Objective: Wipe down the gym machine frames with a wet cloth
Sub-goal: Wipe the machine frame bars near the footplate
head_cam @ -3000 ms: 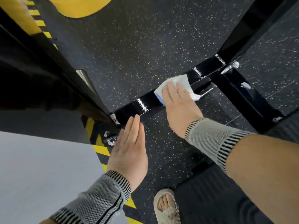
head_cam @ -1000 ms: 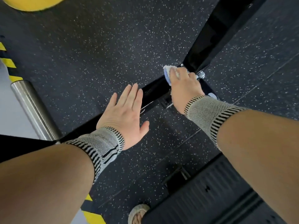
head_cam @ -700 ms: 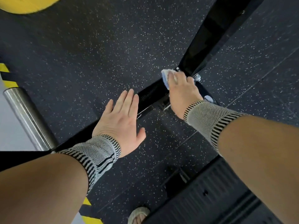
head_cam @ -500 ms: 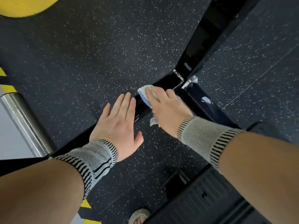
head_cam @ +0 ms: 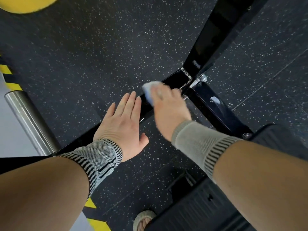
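A glossy black machine frame bar (head_cam: pixel 175 80) lies low over the speckled floor and meets an upright post (head_cam: pixel 210 39) and a second floor bar (head_cam: pixel 215 107) at a bolted joint (head_cam: pixel 199 80). My right hand (head_cam: pixel 168 109) presses a white-and-blue cloth (head_cam: pixel 150 88) onto the bar just left of the joint; the hand is motion-blurred. My left hand (head_cam: pixel 124 121) hovers flat, fingers together and empty, over the same bar beside the cloth. Both wrists wear grey striped knit sleeves.
A steel cylinder (head_cam: pixel 28 120) slants at the left beside yellow-black hazard striping (head_cam: pixel 10 77). A yellow floor marking (head_cam: pixel 25 4) shows top left. A black ribbed platform (head_cam: pixel 208 205) fills the bottom right, and a sandalled foot (head_cam: pixel 143 220) stands at the bottom.
My right hand slid the cloth from the joint leftward along the bar, then back a little toward the joint. The left hand stayed flat and empty beside it.
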`<control>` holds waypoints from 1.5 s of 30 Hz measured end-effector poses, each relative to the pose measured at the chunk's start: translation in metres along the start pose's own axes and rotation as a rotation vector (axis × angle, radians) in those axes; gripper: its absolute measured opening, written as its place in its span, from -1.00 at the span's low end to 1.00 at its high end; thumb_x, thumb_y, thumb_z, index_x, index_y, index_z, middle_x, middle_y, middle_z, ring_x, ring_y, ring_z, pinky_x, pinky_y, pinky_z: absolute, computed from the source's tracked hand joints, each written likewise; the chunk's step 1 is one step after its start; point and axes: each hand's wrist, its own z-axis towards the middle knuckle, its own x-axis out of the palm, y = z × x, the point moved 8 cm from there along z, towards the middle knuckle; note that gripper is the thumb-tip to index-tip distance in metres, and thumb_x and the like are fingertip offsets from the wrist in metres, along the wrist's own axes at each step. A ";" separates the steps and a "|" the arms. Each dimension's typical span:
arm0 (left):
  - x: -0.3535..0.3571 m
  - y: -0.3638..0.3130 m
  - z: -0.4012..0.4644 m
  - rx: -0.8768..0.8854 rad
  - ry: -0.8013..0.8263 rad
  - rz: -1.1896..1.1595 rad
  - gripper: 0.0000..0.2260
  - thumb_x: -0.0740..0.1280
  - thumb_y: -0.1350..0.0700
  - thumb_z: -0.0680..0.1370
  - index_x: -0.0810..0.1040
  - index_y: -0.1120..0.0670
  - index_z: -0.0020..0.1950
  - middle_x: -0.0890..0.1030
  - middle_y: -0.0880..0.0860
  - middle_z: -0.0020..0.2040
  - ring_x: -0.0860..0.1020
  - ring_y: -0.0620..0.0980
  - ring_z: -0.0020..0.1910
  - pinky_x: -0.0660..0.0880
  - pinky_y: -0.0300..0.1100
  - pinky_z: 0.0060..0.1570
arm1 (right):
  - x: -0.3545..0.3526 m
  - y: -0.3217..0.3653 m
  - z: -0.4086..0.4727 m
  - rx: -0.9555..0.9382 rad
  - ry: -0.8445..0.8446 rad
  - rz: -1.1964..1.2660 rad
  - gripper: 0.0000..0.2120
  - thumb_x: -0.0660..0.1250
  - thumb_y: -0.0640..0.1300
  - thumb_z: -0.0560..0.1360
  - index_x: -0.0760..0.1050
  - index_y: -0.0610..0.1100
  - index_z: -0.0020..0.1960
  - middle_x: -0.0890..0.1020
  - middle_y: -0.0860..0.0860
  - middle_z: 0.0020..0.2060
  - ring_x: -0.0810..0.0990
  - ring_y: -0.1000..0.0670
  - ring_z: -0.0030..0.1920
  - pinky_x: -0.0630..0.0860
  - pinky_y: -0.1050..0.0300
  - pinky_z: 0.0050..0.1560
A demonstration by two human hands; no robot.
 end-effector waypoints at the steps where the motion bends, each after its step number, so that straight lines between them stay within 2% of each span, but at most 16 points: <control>1: 0.000 -0.001 0.000 -0.002 0.007 -0.001 -0.16 0.02 -0.26 0.51 -0.38 0.18 0.51 -0.36 0.08 0.54 -0.29 0.03 0.54 -0.12 0.03 0.53 | -0.005 0.015 -0.007 -0.113 0.000 0.024 -0.31 0.21 -0.13 0.52 -0.07 -0.20 0.52 0.23 -0.17 0.38 0.39 -0.12 0.16 0.47 -0.01 0.17; 3: -0.001 -0.002 -0.001 0.004 -0.005 -0.009 -0.15 0.04 -0.25 0.51 -0.37 0.18 0.51 -0.34 0.09 0.55 -0.27 0.04 0.54 -0.12 0.03 0.52 | -0.023 0.010 -0.012 -0.147 0.033 0.250 -0.31 0.27 -0.17 0.52 -0.01 -0.10 0.53 0.41 -0.10 0.29 0.49 -0.04 0.10 0.54 0.05 0.11; 5: -0.002 -0.001 -0.001 0.015 -0.026 -0.011 -0.15 0.06 -0.24 0.50 -0.36 0.18 0.52 -0.32 0.09 0.55 -0.25 0.05 0.55 -0.11 0.03 0.52 | -0.028 -0.021 0.004 0.009 0.020 0.517 -0.45 0.20 -0.23 0.55 0.13 0.00 0.48 0.57 -0.06 -0.05 0.58 0.00 -0.22 0.59 0.15 -0.29; 6: -0.001 -0.001 -0.001 0.017 -0.024 -0.012 -0.15 0.06 -0.24 0.50 -0.36 0.17 0.52 -0.32 0.09 0.55 -0.24 0.05 0.55 -0.11 0.03 0.52 | -0.028 -0.040 0.013 0.088 -0.062 0.579 -0.56 0.15 -0.18 0.56 0.23 0.02 0.42 0.54 -0.03 -0.09 0.56 0.02 -0.26 0.55 0.18 -0.32; 9: -0.002 -0.002 0.000 0.010 -0.014 -0.003 -0.15 0.06 -0.24 0.50 -0.36 0.18 0.52 -0.33 0.09 0.55 -0.25 0.05 0.55 -0.10 0.03 0.52 | -0.011 -0.049 0.015 0.109 -0.097 0.414 -0.75 0.17 -0.04 0.54 0.45 0.01 0.19 0.41 0.15 0.01 0.44 0.09 -0.07 0.43 0.22 -0.04; 12: -0.002 -0.001 -0.001 0.001 0.014 -0.017 -0.16 0.06 -0.22 0.52 -0.37 0.19 0.52 -0.33 0.09 0.55 -0.26 0.03 0.54 -0.14 0.02 0.53 | -0.008 0.018 -0.002 -0.227 -0.027 -0.124 -0.64 0.14 -0.04 0.56 0.39 -0.13 0.31 0.37 0.01 0.27 0.32 0.00 0.23 0.28 0.08 0.17; 14: -0.006 -0.001 -0.004 -0.017 -0.006 -0.010 -0.16 0.09 -0.18 0.52 -0.36 0.21 0.51 -0.31 0.11 0.55 -0.27 0.05 0.54 -0.17 0.03 0.52 | -0.011 0.031 -0.017 -0.301 -0.002 -0.127 -0.48 0.18 -0.08 0.55 0.21 -0.20 0.47 0.21 -0.03 0.46 0.17 -0.05 0.43 0.24 -0.02 0.34; 16: -0.010 0.003 -0.015 -0.077 -0.040 -0.004 -0.17 0.11 -0.16 0.53 -0.32 0.23 0.52 -0.28 0.14 0.56 -0.26 0.08 0.54 -0.17 0.07 0.50 | -0.014 0.004 -0.013 -0.200 0.071 -0.052 -0.32 0.29 -0.19 0.49 0.05 -0.14 0.53 0.11 0.00 0.51 0.14 -0.09 0.46 0.20 -0.07 0.44; 20: 0.008 0.013 -0.081 -0.173 -0.004 -0.068 -0.17 0.14 -0.14 0.54 -0.28 0.25 0.53 -0.24 0.17 0.56 -0.22 0.11 0.55 -0.13 0.10 0.49 | -0.006 -0.006 -0.008 0.017 0.185 -0.082 -0.26 0.28 -0.23 0.49 -0.05 -0.21 0.53 0.04 -0.14 0.52 0.04 -0.14 0.50 0.05 -0.12 0.50; 24: 0.035 0.018 -0.143 -0.118 -0.027 -0.064 -0.16 0.35 -0.05 0.34 0.15 0.34 0.49 0.16 0.27 0.52 0.16 0.20 0.51 0.20 0.17 0.40 | 0.000 0.096 -0.035 -0.301 0.066 -0.249 -0.28 0.28 -0.09 0.51 0.00 -0.25 0.53 -0.05 -0.13 0.52 -0.10 -0.21 0.50 -0.08 -0.17 0.50; 28: 0.046 0.019 -0.169 -0.122 -0.065 -0.075 -0.16 0.37 -0.03 0.30 0.16 0.34 0.46 0.23 0.29 0.49 0.22 0.21 0.48 0.23 0.16 0.37 | -0.013 0.142 -0.063 -0.577 0.032 -0.151 -0.37 0.11 -0.18 0.60 -0.13 -0.18 0.55 -0.11 -0.05 0.55 -0.17 -0.11 0.53 -0.25 0.02 0.48; 33: 0.049 0.019 -0.177 -0.179 -0.056 -0.084 -0.14 0.42 -0.02 0.28 0.19 0.33 0.46 0.26 0.27 0.49 0.25 0.18 0.46 0.21 0.10 0.35 | -0.026 0.124 -0.038 -0.400 -0.061 -0.168 -0.37 0.24 -0.12 0.53 0.07 -0.17 0.52 0.12 -0.04 0.48 0.07 -0.11 0.47 0.00 -0.04 0.51; 38: 0.054 0.019 -0.181 -0.218 -0.050 -0.093 -0.19 0.31 -0.02 0.32 0.18 0.34 0.47 0.25 0.28 0.49 0.27 0.20 0.46 0.21 0.12 0.35 | -0.030 0.178 -0.065 -0.663 -0.109 0.111 -0.44 0.02 -0.26 0.48 0.16 -0.11 0.48 0.17 -0.08 0.49 0.15 -0.18 0.46 0.09 -0.06 0.47; 40: 0.056 0.019 -0.183 -0.206 -0.050 -0.088 -0.21 0.28 -0.03 0.34 0.18 0.34 0.47 0.24 0.28 0.49 0.27 0.20 0.46 0.21 0.12 0.36 | -0.032 0.162 -0.071 -0.699 -0.083 0.151 -0.50 0.15 -0.33 0.49 0.29 -0.09 0.40 0.25 -0.01 0.45 0.22 -0.11 0.42 0.18 -0.01 0.45; 42: 0.056 0.019 -0.185 -0.181 -0.070 -0.084 -0.25 0.19 -0.03 0.37 0.18 0.34 0.47 0.22 0.27 0.50 0.25 0.19 0.47 0.20 0.11 0.36 | -0.030 0.135 -0.068 -0.624 0.001 0.098 -0.57 0.26 -0.32 0.49 0.38 -0.01 0.30 0.28 0.09 0.41 0.26 -0.05 0.38 0.29 0.05 0.40; 45: 0.056 0.019 -0.187 -0.161 -0.094 -0.093 -0.24 0.28 0.00 0.36 0.19 0.34 0.48 0.20 0.27 0.51 0.22 0.19 0.48 0.19 0.12 0.37 | -0.034 0.080 -0.057 -0.251 0.072 0.130 -0.58 0.23 -0.30 0.53 0.38 0.05 0.31 0.45 0.05 0.25 0.44 -0.04 0.20 0.46 0.01 0.23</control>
